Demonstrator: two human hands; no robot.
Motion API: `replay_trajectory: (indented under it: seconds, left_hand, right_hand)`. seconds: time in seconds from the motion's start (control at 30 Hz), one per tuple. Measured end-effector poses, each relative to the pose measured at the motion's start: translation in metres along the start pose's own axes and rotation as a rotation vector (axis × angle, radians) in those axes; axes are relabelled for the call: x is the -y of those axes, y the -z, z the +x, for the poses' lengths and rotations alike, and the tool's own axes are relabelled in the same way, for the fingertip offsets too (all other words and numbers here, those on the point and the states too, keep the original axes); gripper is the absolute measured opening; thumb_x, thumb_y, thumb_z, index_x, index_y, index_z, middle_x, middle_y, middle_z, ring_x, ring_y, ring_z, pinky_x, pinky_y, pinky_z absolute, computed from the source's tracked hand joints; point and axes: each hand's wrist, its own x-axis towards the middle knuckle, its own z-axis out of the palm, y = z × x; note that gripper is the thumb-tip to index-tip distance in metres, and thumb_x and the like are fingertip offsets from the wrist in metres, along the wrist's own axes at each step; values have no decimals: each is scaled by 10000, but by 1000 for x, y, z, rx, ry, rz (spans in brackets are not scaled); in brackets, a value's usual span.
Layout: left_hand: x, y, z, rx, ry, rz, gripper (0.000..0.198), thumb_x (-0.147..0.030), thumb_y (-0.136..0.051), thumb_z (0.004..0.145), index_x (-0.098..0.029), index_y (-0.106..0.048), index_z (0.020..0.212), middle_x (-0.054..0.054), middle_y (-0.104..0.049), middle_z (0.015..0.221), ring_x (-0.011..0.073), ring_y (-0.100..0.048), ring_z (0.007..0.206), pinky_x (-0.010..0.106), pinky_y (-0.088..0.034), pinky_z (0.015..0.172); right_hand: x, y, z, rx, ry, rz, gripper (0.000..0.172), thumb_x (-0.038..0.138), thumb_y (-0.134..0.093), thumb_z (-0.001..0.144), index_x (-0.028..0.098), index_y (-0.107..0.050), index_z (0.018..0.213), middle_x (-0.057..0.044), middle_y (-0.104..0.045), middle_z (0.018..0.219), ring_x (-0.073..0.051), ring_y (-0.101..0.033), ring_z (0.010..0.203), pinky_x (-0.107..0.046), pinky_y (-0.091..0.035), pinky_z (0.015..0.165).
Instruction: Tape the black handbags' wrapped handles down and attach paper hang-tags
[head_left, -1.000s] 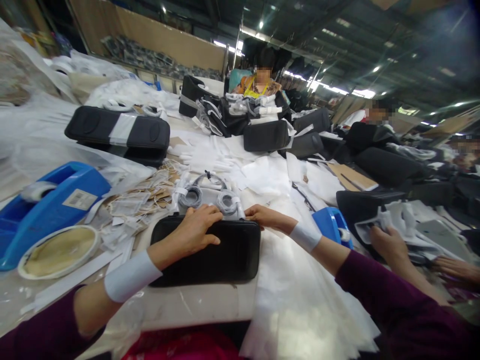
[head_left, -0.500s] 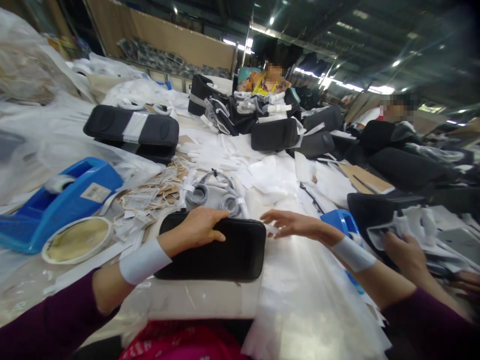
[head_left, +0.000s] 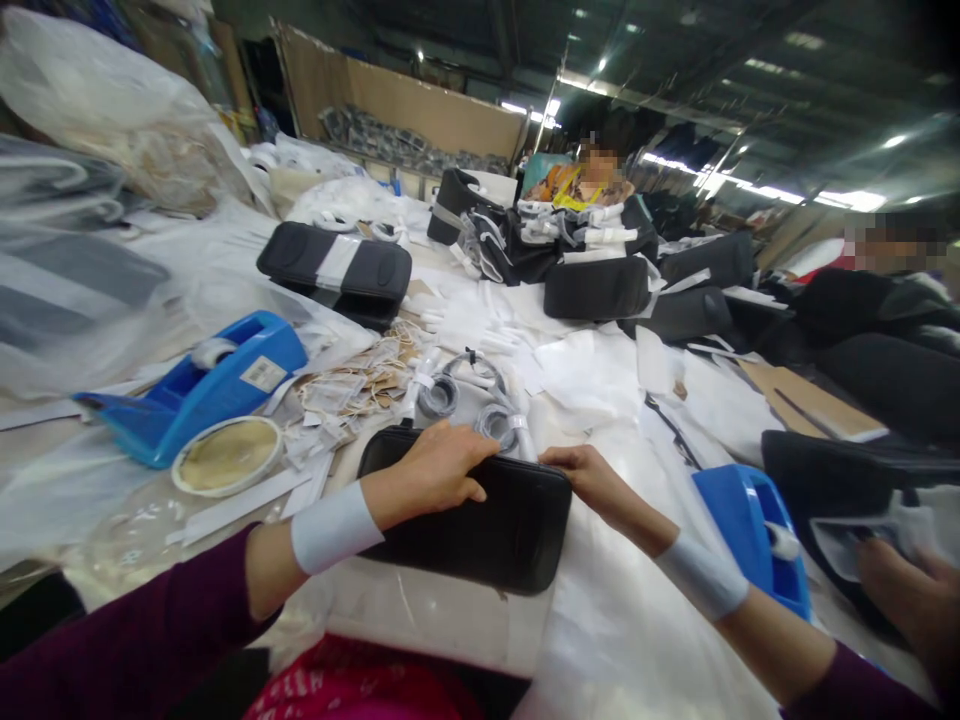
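Note:
A black case (head_left: 480, 530) lies in front of me, slightly tilted, on a pale surface. My left hand (head_left: 435, 468) rests across its upper left part, fingers over the far edge and thumb on top. At the far right corner of the case, my right hand (head_left: 581, 478) pinches the edge, its fingers closed together. Just beyond the case sit coiled grey cables (head_left: 496, 425) with white wrapping.
A blue tape dispenser (head_left: 206, 385) and a round tub (head_left: 227, 455) stand at left; another blue dispenser (head_left: 757, 540) is at right. Taped black cases (head_left: 334, 265) lie farther back. A co-worker's hand (head_left: 904, 590) is at the right edge.
My right hand has come to the case's far right corner and closed on it; before, it was apart with spread fingers. The view has turned left, and the case sits more slanted.

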Motion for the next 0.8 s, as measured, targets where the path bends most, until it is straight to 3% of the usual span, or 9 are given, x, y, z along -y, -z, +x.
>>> replay_trajectory:
  seconds: [0.13,0.23,0.37,0.47,0.53,0.6,0.67,0.8]
  left_hand:
    - [1,-4,-1,-21,-24,-24,297,-352,-768,729,-219,-602,937,35,-674,961,257,-609,975,343,-418,781]
    - [2,-6,-2,-29,-25,-26,317,-352,-772,724,-225,-605,962,37,-670,988,258,-607,998,347,-413,802]
    - [8,-5,-4,-40,8,9,389,-431,-753,735,-260,-603,1050,37,-684,986,268,-633,967,351,-424,790]
    - [16,-5,-3,-10,10,11,454,-491,-733,736,-274,-586,1106,39,-709,980,280,-661,935,334,-444,736]
    - [21,-8,0,9,-11,3,450,-491,-716,753,-268,-575,1117,42,-715,1008,287,-667,946,326,-457,712]
    - [25,-15,3,8,-23,18,396,-483,-669,800,-242,-574,1099,57,-712,1014,295,-667,950,335,-471,713]
    - [27,-24,6,-16,-17,57,329,-479,-569,876,-202,-580,1055,86,-703,986,296,-667,924,353,-480,726]
    - [28,-40,11,-73,-8,131,362,-420,-333,987,-159,-585,979,121,-678,890,281,-662,846,373,-483,734]
  right_hand:
    - [-8,-6,2,21,-89,118,182,320,-712,644,141,-684,666,5,-605,628,-120,-479,596,-259,-348,601]
    - [-9,-3,-2,137,-160,133,202,319,-729,649,143,-635,626,29,-529,573,-98,-408,549,-251,-300,568]
    - [-2,5,-15,174,-50,94,271,418,-669,781,159,-633,708,-9,-587,714,-153,-508,704,-288,-394,703]
    - [-3,2,-25,57,-12,25,397,526,-524,880,166,-664,977,-62,-648,891,-214,-568,874,-348,-433,835]
    - [-8,-8,-30,-56,-28,-38,550,556,-559,849,162,-552,1232,-71,-651,926,-232,-584,890,-367,-457,825]
    - [-17,-22,-32,-176,-47,-96,690,538,-623,806,158,-429,1348,-73,-650,950,-238,-600,881,-378,-479,814]
    - [-25,-39,-30,-305,-22,-150,636,502,-601,834,181,-418,1351,-94,-630,1109,-248,-594,1005,-406,-463,922]
    - [-39,-62,-22,-486,117,-221,491,403,-482,919,242,-399,1375,-67,-452,1418,-231,-401,1328,-430,-279,1150]
